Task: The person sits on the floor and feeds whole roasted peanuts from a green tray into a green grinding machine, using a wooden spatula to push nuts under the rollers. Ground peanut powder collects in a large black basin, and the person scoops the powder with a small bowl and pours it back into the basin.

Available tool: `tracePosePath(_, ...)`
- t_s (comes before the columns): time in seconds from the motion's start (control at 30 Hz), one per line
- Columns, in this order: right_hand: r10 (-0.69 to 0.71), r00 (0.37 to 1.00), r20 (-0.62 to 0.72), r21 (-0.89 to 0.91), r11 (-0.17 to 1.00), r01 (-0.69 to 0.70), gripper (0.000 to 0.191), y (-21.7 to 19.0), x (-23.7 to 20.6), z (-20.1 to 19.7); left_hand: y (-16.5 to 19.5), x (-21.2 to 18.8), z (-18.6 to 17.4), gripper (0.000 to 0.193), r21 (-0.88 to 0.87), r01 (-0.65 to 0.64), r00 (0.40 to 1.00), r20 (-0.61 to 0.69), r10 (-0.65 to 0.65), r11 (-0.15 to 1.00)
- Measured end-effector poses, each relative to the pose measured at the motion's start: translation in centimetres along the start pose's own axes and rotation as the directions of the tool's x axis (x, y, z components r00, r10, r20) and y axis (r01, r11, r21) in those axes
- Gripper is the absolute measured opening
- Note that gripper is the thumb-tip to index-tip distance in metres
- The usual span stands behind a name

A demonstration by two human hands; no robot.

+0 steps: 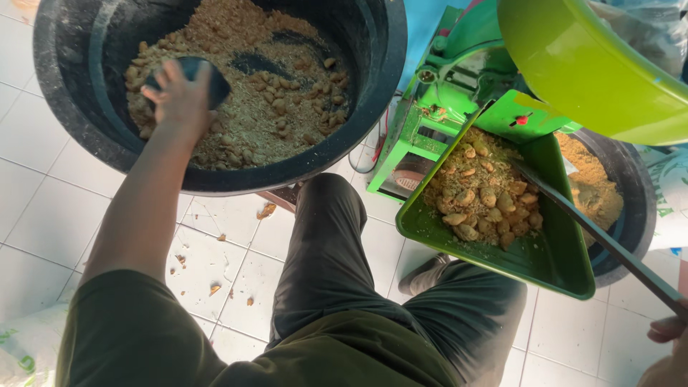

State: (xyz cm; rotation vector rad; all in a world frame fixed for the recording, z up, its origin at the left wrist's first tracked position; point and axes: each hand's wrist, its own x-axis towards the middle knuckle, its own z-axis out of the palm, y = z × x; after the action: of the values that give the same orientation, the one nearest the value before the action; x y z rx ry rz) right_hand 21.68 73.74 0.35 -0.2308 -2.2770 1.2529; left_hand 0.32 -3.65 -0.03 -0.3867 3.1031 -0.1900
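Left hand [180, 100]: closed over small dark round scoop [204, 77], inside large black plastic tub [79, 107] of tan crumbs and pale chunks [272, 100]. Centre: green metal machine [437, 107], its green rectangular tray [559, 265] holding same chunks. Right hand [666, 351]: at frame edge, gripping long dark flat stick [609, 244] reaching into tray.
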Motion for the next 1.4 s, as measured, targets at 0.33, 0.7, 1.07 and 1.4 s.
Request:
tracePosePath(0.33, -0.255, 0.958, 0.132, -0.181, 0.944, 0.276, 0.046, -3.9, -4.1, -2.2, 6.9, 0.3, 1.8, 0.100, -0.314, -0.296, 0.954, -0.060, 0.293, 0.902)
tracePosePath(0.7, -0.130, 0.988, 0.079, -0.242, 0.959, 0.145, 0.040, -16.7, -3.6, -0.2, 10.2, 1.1, 0.4, 0.077, -0.393, -0.285, 0.946, -0.263, 0.190, 0.874)
tracePosePath(1.07, -0.254, 0.967, 0.003, 0.087, 0.964, 0.253, 0.017, -20.8, -3.6, 9.5, 29.5, -14.8, -10.4, 0.048, -0.436, -0.859, 0.489, -0.547, 0.680, 0.268)
tracePosePath(1.4, -0.350, 0.931, 0.102, -0.038, 0.934, 0.355, 0.015, -20.3, -4.0, 10.5, 32.4, -13.3, -9.0, 0.074, -0.324, -0.803, 0.586, -0.273, 0.763, 0.501)
